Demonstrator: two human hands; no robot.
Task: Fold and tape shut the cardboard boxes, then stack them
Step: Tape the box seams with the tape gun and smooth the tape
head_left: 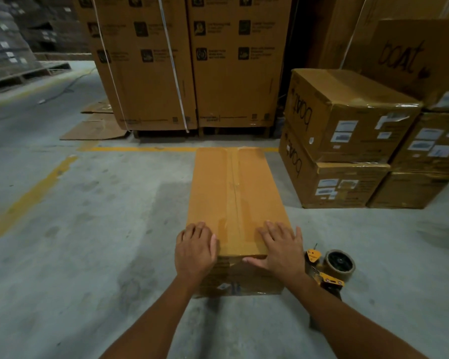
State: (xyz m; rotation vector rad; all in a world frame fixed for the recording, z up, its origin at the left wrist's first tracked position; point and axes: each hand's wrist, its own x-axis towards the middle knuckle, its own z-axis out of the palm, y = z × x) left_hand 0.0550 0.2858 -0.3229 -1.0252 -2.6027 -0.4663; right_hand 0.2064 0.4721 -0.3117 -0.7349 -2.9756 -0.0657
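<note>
Directly beneath both hands (195,251) (283,248) lies the box (236,190).

box (233,193): tan-orange, glossy tape stripe | tape dispenser (327,270): yellow-black, brown roll | floor (88,203): grey, yellow lines

One taped box (236,193), two hands, left hand (195,251), right hand (280,251), one tape dispenser (327,268), two boat-marked boxes (347,112) stacked, two tall printed cartons (145,73) behind
</note>
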